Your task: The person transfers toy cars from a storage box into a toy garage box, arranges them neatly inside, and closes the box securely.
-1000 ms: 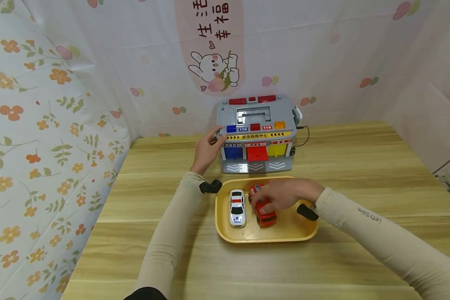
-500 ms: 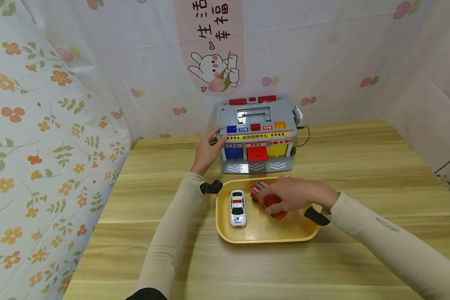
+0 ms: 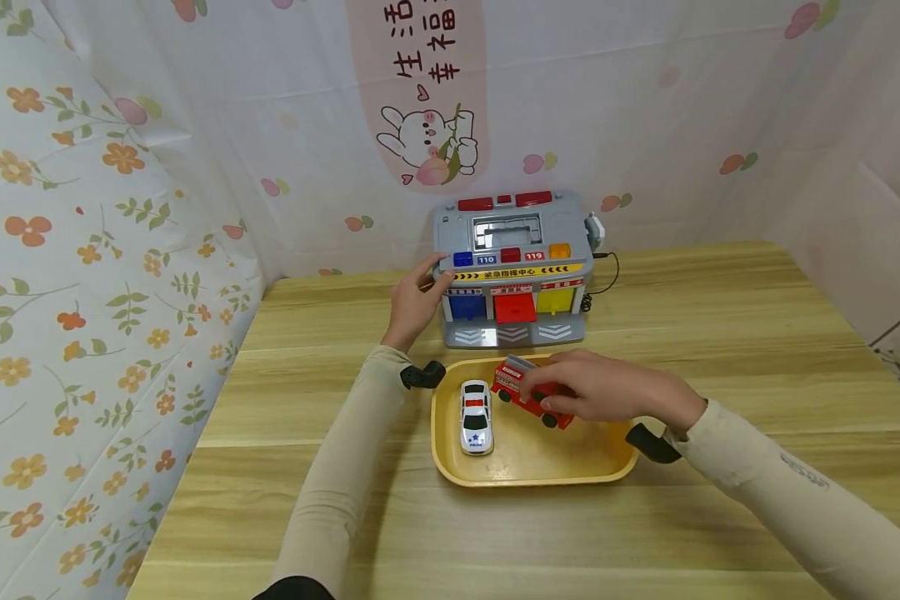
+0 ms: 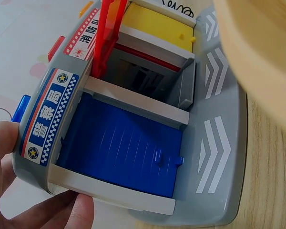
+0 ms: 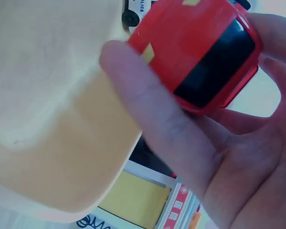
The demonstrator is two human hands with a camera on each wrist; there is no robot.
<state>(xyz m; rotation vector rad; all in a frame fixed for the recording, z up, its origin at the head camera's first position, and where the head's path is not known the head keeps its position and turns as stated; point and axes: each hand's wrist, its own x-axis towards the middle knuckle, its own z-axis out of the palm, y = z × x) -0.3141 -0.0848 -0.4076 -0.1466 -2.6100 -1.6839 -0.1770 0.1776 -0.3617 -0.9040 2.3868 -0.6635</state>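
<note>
A grey toy emergency station (image 3: 512, 271) stands at the back of the table. Its blue door (image 4: 124, 143) and yellow door (image 4: 157, 28) are down, while the red middle door (image 3: 515, 307) is swung up, showing a dark bay in the left wrist view. My left hand (image 3: 414, 304) grips the station's left front corner, thumb on the roof edge and fingers beneath. In my right hand (image 3: 596, 387) a red toy fire truck (image 3: 512, 380) is pinched between thumb and fingers, tilted over the yellow tray (image 3: 450, 475). A white toy police car (image 3: 476, 417) lies at the tray's left.
A black cable (image 3: 607, 283) runs from the station's right side onto the wooden table (image 3: 307, 417). Behind the station hangs a patterned cloth (image 3: 607, 100) with a rabbit drawing. Floral cloth (image 3: 82, 333) covers the left side.
My right hand has drawn the fire truck rightward and turned it, with its side now showing. My left hand, the station and the police car have stayed put.
</note>
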